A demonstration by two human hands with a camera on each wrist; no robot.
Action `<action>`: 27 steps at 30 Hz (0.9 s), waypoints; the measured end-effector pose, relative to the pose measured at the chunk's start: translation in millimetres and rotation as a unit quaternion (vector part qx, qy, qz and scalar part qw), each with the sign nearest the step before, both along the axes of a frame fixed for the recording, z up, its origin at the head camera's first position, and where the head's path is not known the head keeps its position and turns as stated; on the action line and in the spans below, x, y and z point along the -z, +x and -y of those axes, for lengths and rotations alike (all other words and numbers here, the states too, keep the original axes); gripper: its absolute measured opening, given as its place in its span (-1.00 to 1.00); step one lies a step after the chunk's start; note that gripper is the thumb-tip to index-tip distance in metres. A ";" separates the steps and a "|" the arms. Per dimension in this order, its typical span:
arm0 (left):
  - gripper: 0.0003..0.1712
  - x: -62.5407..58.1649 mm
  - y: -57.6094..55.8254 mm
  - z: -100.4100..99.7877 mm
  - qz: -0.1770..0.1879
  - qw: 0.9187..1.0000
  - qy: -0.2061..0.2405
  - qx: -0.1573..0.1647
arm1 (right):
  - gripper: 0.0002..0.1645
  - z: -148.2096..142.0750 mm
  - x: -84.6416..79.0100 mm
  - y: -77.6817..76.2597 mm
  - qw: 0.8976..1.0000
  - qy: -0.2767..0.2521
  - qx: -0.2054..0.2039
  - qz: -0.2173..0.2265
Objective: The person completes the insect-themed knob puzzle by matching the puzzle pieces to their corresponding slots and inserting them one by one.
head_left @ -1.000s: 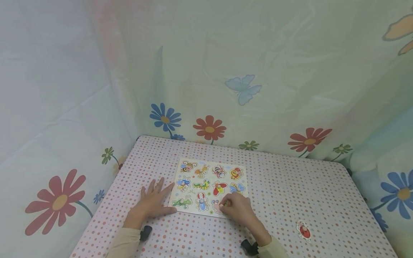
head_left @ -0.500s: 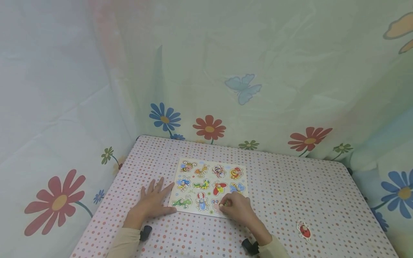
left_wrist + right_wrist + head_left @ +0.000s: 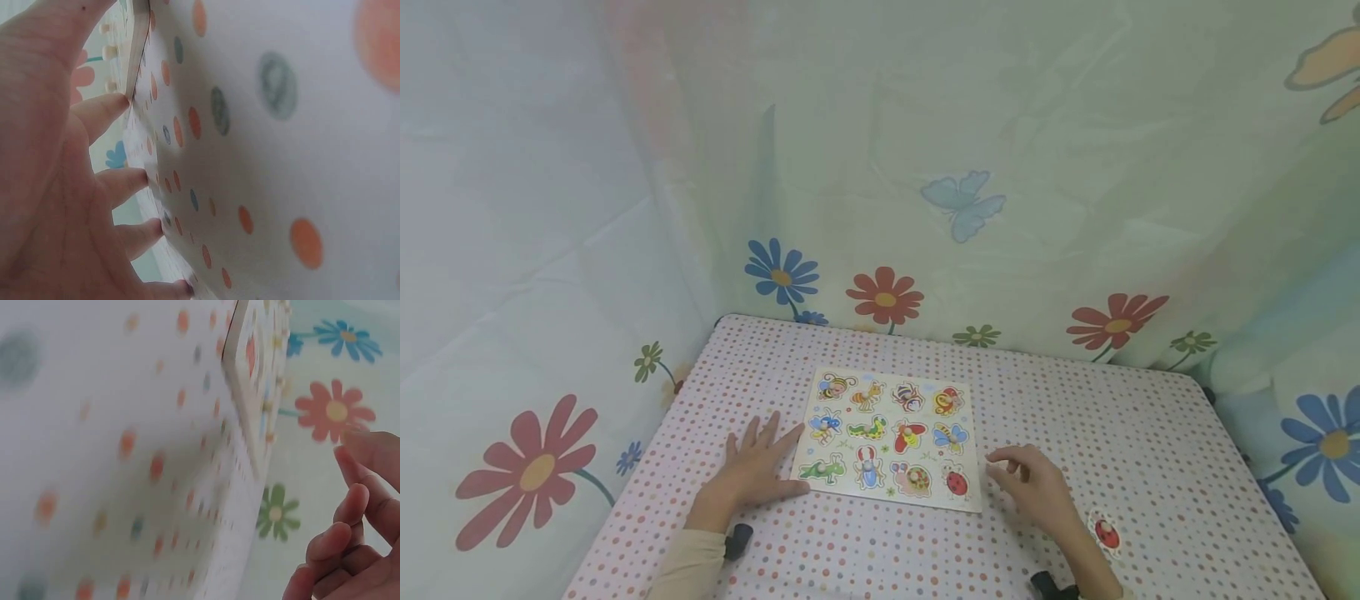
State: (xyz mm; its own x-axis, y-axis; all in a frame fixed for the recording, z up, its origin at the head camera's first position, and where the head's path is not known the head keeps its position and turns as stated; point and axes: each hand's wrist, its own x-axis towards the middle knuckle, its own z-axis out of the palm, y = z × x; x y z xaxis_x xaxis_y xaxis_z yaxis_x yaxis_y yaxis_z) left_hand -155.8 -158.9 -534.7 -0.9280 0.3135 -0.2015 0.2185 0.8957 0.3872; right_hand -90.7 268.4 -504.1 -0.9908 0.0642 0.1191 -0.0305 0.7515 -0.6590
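Note:
A wooden peg puzzle board [image 3: 925, 454] with insect pictures lies on the table. My left hand [image 3: 748, 475] is spread flat on the cloth, thumb and index fingertips at the board's left edge. In the left wrist view, its fingertips [image 3: 139, 177] press on the dotted cloth. The snail piece [image 3: 913, 481] sits in the bottom row, beside a ladybug picture [image 3: 957, 482] in the corner. Just right of the board hovers my right hand [image 3: 1033, 492], fingers loosely bent and holding nothing. A loose ladybug piece [image 3: 1107, 533] lies beyond it, near the right forearm.
A polka-dot cloth [image 3: 1090, 433] covers the table. Floral curtains [image 3: 1037, 250] hang behind it and on both sides. Small knobs [image 3: 270, 436] stick up from the board in the right wrist view.
My right hand has let go of the snail piece and moved right, off the board, uncovering the bottom-right ladybug picture. The left hand has stayed in place.

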 end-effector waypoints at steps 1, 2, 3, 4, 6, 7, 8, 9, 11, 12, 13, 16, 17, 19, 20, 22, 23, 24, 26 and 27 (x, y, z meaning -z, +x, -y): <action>0.14 -0.4 0.1 0.0 0.000 1.000 0.000 0.001 | -0.82 -7.2 -1.0 2.8 1.000 0.004 0.008 -0.006; 0.14 -0.8 0.1 0.0 0.000 1.000 -0.001 0.002 | -0.80 -14.3 -2.4 6.2 1.000 0.009 0.016 -0.009; 0.14 -0.9 0.0 0.2 0.000 1.000 -0.001 0.003 | -0.79 -21.3 -3.4 9.4 0.999 0.016 0.025 -0.014; 0.14 -1.0 -0.2 0.4 0.000 1.000 -0.001 0.003 | -0.79 -28.2 -4.4 12.6 0.999 0.021 0.034 -0.017; 0.14 -1.8 -0.3 0.5 0.000 1.000 -0.002 0.005 | -0.77 -42.2 -5.4 18.8 0.998 0.033 0.053 -0.017; 0.14 -2.0 -0.4 0.4 0.000 1.000 -0.003 0.005 | -0.76 -49.1 -5.7 21.9 0.997 0.037 0.063 -0.010; 0.14 -2.3 -0.5 0.4 0.000 1.000 -0.003 0.005 | -0.75 -55.9 -5.6 25.0 0.996 0.042 0.075 -0.001; 0.14 -2.5 -0.6 0.4 0.001 1.000 -0.003 0.005 | -0.74 -63.0 -5.3 27.9 0.995 0.043 0.085 0.008; 0.14 -2.6 -0.8 0.2 0.000 1.000 -0.004 0.006 | -0.70 -77.5 -4.1 33.5 0.994 0.050 0.096 0.023; 0.14 -2.4 -0.8 0.2 0.000 1.000 -0.004 0.005 | -0.68 -84.3 -3.1 36.3 0.993 0.050 0.099 0.030; 0.14 -2.2 -0.9 0.1 -0.001 1.000 -0.004 0.006 | -0.66 -91.1 -1.8 39.2 0.993 0.053 0.103 0.036; 0.14 -1.7 -0.6 0.0 -0.002 1.000 -0.004 0.005 | -0.60 -109.2 2.5 46.4 0.990 0.063 0.112 0.056; 0.14 -1.4 -0.4 0.1 -0.002 1.000 -0.003 0.004 | -0.58 -113.8 3.7 48.7 0.989 0.061 0.117 0.068; 0.14 -1.1 0.2 0.2 -0.002 1.000 -0.001 0.003 | -0.53 -122.0 6.0 52.0 0.986 0.063 0.125 0.091; 0.14 -0.9 0.4 0.3 -0.001 1.000 -0.001 0.002 | -0.49 -125.4 6.9 53.0 0.984 0.063 0.130 0.106; 0.15 -0.3 0.7 0.3 0.000 1.000 -0.002 0.000 | -0.41 -131.1 8.2 55.0 0.980 0.055 0.134 0.135; 0.15 -0.1 0.9 0.3 0.000 1.000 -0.003 0.000 | -0.37 -133.2 8.5 55.8 0.978 0.049 0.135 0.150; 0.15 -0.2 1.0 0.3 0.000 1.000 -0.004 0.000 | -0.33 -135.3 9.2 56.3 0.977 0.049 0.133 0.161; 0.15 -0.3 0.5 -0.3 -0.001 1.000 -0.006 0.000 | -0.26 -138.5 10.0 57.5 0.973 0.037 0.136 0.185; 0.14 -0.4 0.3 -0.6 -0.002 1.000 -0.005 0.000 | -0.23 -139.8 10.2 58.2 0.971 0.031 0.136 0.194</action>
